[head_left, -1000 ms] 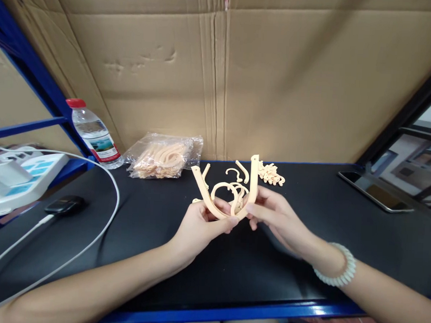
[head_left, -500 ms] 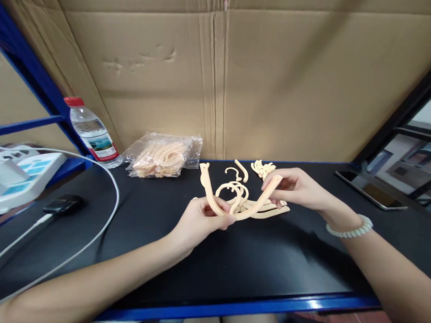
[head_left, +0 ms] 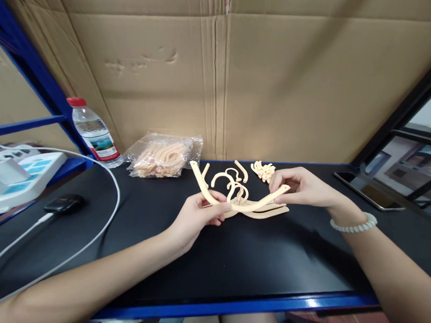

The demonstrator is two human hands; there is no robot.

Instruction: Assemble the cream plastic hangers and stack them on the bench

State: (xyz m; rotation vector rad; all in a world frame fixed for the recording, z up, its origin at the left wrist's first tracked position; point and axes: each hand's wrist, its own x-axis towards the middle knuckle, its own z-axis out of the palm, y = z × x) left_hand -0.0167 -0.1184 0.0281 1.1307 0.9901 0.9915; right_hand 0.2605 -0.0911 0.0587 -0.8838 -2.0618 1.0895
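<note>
Toward the desk's back edge (head_left: 318, 164), your left hand (head_left: 195, 217) pinches the middle and your right hand (head_left: 302, 186) one end of the hanger (head_left: 262, 202), now spread wider.

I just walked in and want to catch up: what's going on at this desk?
A person has a cream hanger-shaped piece in both hands: the left hand grips its middle by the hook, the right hand one arm near its end. Similar pieces lie beyond on the black tabletop, with a small pile farther back. A clear bag of cream parts sits to the left.
</note>
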